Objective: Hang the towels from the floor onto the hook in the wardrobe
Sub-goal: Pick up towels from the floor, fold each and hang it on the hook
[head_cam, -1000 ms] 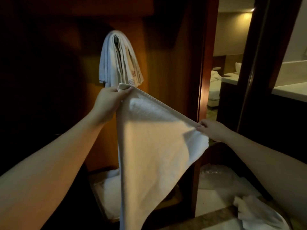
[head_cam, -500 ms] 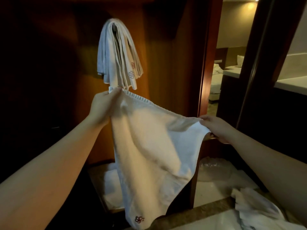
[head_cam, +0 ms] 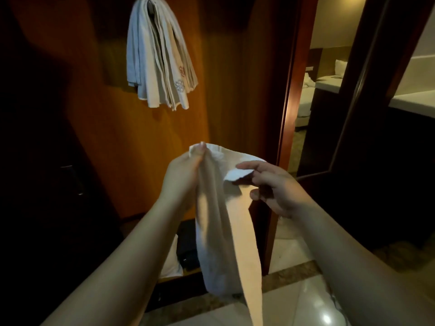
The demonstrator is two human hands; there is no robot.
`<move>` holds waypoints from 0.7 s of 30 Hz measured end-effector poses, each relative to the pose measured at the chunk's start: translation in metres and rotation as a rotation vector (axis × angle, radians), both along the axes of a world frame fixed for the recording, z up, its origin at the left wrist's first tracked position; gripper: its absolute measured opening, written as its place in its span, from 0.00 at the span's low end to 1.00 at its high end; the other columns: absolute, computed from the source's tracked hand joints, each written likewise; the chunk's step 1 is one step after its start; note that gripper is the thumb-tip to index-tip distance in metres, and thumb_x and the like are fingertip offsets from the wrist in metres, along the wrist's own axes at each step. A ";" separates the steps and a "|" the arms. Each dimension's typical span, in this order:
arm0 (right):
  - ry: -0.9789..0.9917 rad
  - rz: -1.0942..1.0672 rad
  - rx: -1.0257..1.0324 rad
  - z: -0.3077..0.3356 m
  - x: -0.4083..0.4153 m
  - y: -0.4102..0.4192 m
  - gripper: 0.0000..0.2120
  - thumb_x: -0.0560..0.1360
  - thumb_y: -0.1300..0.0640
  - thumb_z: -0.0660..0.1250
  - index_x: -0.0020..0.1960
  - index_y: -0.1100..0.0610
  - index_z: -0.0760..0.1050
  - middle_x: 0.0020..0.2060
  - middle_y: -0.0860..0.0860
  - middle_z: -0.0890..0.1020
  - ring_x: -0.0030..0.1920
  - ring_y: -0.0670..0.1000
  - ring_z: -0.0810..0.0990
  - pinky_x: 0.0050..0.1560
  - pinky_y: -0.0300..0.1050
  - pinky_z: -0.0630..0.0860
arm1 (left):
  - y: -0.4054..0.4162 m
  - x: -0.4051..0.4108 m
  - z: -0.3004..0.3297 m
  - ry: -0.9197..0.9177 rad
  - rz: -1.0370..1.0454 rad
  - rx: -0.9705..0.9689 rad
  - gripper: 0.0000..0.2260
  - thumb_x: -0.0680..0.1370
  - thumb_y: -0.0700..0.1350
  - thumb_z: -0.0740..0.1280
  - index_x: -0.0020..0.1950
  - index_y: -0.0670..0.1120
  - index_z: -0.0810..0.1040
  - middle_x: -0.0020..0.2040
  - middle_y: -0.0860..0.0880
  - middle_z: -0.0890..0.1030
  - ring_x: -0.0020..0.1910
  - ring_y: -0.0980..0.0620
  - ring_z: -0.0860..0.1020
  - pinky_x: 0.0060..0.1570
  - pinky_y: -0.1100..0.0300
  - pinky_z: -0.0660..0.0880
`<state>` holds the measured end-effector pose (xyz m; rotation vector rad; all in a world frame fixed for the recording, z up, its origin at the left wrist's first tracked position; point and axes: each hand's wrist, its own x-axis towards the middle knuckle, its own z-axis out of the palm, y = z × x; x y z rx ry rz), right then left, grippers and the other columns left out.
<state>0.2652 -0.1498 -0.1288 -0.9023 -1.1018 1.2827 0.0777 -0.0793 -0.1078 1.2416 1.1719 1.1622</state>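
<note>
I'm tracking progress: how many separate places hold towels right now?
2. One white towel hangs from the left hand, with the right hand pinching a corner. A bundle of towels hangs in the wardrobe; its layers can't be counted, and others may be out of view.

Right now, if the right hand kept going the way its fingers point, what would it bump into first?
Most likely the towel itself. The right hand points leftward across it, already touching one corner, and the left hand, gripping the bunched top, is close behind. Depth is hard to judge here.
</note>
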 end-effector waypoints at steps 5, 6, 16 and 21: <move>-0.449 -0.246 0.190 0.003 -0.027 -0.004 0.15 0.79 0.58 0.69 0.52 0.36 0.82 0.48 0.43 0.86 0.43 0.40 0.81 0.42 0.35 0.75 | -0.032 0.002 -0.010 -0.119 -0.276 0.061 0.18 0.83 0.56 0.60 0.49 0.50 0.86 0.47 0.47 0.87 0.47 0.51 0.85 0.49 0.55 0.80; -0.458 -0.313 0.216 0.005 -0.031 -0.005 0.16 0.79 0.56 0.70 0.49 0.33 0.82 0.47 0.39 0.86 0.44 0.39 0.81 0.42 0.33 0.75 | -0.034 0.001 -0.012 -0.176 -0.316 0.040 0.17 0.83 0.54 0.61 0.51 0.48 0.86 0.48 0.46 0.86 0.47 0.49 0.85 0.49 0.54 0.81; -0.459 -0.433 0.294 0.016 -0.045 -0.008 0.08 0.77 0.49 0.71 0.41 0.37 0.81 0.41 0.35 0.84 0.45 0.37 0.81 0.42 0.29 0.75 | -0.036 -0.001 -0.009 -0.244 -0.354 0.019 0.19 0.81 0.50 0.59 0.61 0.37 0.79 0.56 0.33 0.82 0.55 0.37 0.80 0.58 0.44 0.76; -0.421 -0.380 0.330 0.026 -0.051 -0.009 0.03 0.77 0.51 0.71 0.46 0.43 0.81 0.41 0.39 0.85 0.45 0.39 0.83 0.42 0.30 0.76 | -0.026 -0.001 -0.005 -0.142 -0.406 0.172 0.17 0.78 0.52 0.59 0.53 0.46 0.85 0.48 0.41 0.83 0.48 0.44 0.81 0.48 0.52 0.76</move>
